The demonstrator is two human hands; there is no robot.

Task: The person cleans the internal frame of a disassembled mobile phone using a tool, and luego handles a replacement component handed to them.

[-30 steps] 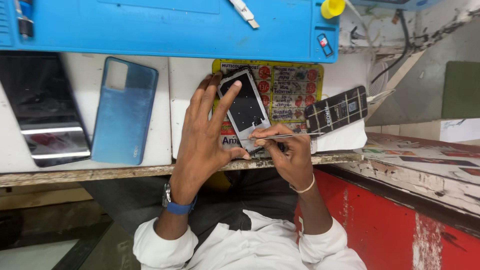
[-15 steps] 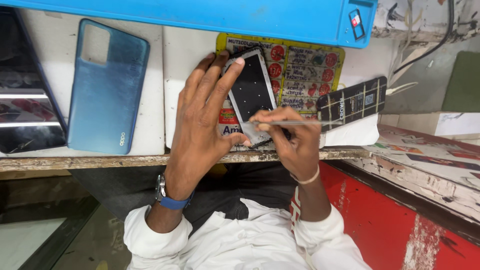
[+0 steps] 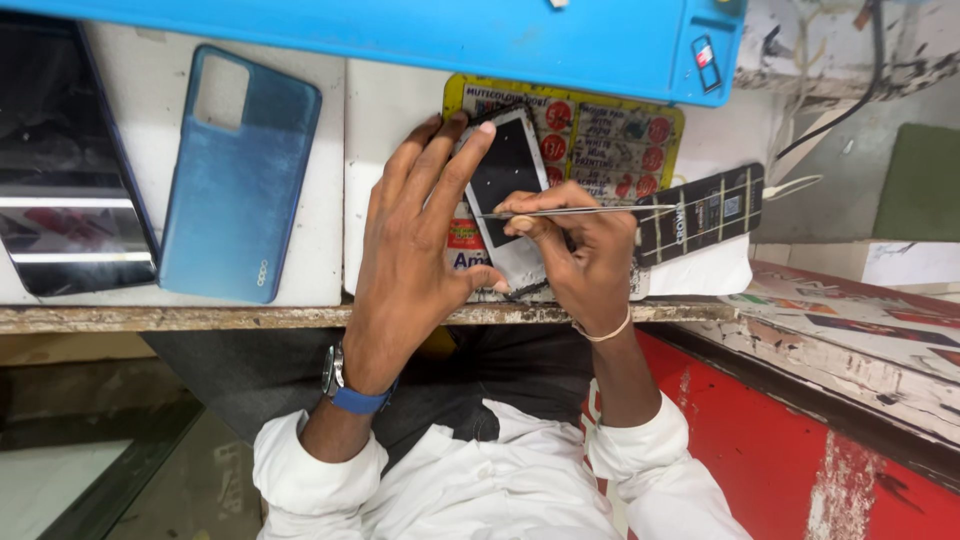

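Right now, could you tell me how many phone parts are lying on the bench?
3: a white phone frame under the left hand, a blue back cover left of it, and a dark screen panel far left.

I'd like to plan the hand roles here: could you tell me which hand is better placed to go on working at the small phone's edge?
Right. The right hand already grips the tweezers, tip at the small phone; the left hand lies flat, steadying it.
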